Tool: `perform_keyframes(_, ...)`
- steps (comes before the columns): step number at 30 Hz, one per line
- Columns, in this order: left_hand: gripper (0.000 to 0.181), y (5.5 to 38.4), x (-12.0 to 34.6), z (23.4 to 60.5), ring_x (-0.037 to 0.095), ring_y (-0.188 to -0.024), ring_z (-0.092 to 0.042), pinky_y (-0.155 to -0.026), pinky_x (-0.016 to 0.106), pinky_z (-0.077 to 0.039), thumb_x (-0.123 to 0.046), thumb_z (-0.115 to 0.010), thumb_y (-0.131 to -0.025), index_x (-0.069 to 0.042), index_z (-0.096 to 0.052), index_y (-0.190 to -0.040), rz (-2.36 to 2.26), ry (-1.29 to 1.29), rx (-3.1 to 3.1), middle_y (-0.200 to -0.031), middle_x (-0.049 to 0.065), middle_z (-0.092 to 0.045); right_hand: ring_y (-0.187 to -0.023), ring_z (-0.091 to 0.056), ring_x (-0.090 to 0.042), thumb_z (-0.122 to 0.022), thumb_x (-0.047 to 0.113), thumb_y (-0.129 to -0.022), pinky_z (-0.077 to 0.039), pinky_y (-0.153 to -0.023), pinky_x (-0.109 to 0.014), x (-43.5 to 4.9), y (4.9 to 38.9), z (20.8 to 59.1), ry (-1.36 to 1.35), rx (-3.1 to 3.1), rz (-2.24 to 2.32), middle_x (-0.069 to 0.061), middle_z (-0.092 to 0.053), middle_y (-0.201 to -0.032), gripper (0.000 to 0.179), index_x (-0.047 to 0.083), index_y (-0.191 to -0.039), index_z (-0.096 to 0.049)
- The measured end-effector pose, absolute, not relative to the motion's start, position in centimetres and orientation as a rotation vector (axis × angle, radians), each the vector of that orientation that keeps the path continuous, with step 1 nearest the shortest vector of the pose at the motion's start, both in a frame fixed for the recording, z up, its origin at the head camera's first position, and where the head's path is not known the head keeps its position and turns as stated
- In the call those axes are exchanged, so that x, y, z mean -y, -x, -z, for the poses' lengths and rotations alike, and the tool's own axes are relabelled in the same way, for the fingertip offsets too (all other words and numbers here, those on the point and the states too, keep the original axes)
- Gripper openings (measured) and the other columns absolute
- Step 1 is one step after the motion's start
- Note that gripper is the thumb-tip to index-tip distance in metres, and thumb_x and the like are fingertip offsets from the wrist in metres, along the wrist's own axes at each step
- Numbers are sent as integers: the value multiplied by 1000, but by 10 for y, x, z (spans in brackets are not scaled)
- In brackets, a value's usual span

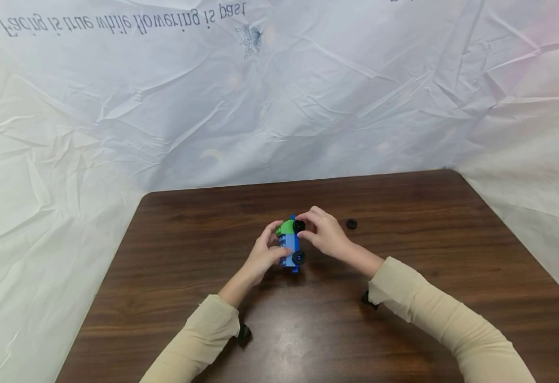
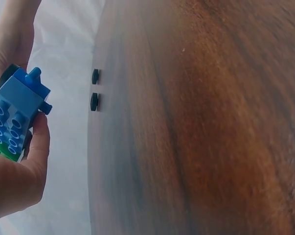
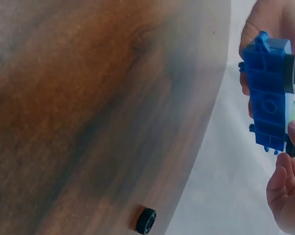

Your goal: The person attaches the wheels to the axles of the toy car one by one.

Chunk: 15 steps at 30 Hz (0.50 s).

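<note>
A toy car of blue and green building bricks [image 1: 290, 242] is held up on its side over the table. My left hand [image 1: 266, 251] grips it from the left, thumb across the blue bricks. At the far end, my right hand [image 1: 326, 233] pinches a black wheel [image 1: 299, 226] against the car's side. Another black wheel [image 1: 299, 258] sits on the same side at the near end. The right wrist view shows the blue underside [image 3: 268, 95], with bare axle pegs on the side opposite the wheels. Studs [image 2: 12, 127] face the left wrist camera.
Loose black wheels lie on the brown wooden table [image 1: 164, 276]: one wheel [image 1: 351, 224] shows right of my right hand, and two in the left wrist view, a wheel [image 2: 95, 76] and a wheel [image 2: 94, 102]. A pale printed cloth [image 1: 279, 106] hangs behind the table's far edge.
</note>
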<state>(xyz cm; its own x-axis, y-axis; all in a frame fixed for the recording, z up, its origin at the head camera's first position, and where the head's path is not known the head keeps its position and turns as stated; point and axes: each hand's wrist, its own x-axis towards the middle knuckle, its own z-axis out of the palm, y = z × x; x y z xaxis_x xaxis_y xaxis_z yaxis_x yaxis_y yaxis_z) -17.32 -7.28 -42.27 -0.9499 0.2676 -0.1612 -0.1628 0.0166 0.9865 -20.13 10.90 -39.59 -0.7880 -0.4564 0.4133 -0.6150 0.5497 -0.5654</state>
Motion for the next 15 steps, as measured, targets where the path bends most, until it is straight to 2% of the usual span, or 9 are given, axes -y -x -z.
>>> perform_keyframes(5, 62, 173, 71, 424, 15, -81, -59, -62, 27, -48, -2, -58, -78, -20, -32, -132, -2025, -115, -2000, -108, 14, -49, -63, -49, -23, -68, 11, -76, -39, -53, -20, -108, 201, 402, -882, 2515, -1072, -10, -51, -80, 30, 3, -103, -61)
perform_keyframes(15, 64, 175, 69, 424, 12, -75, -59, -58, 25, -46, 2, -55, -77, -14, -30, -133, -2040, -188, -2053, -107, 17, -51, -61, -47, -9, -70, 9, -73, -42, -52, -20, -104, 202, 410, -847, 2389, -1096, -12, -52, -76, 30, 0, -101, -62)
